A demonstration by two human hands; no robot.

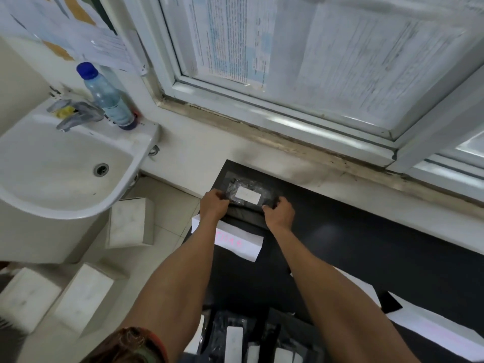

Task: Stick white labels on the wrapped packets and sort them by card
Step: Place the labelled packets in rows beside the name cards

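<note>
Fingers of both hands pinching labelled packet ends, white card beneath forearms, sink left

1 bottle, 3 cards

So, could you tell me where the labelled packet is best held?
By its two short ends, one from each side, as the left hand and right hand do now. The wrapped packet lies flat and wide, and this keeps its white label uncovered.
</note>
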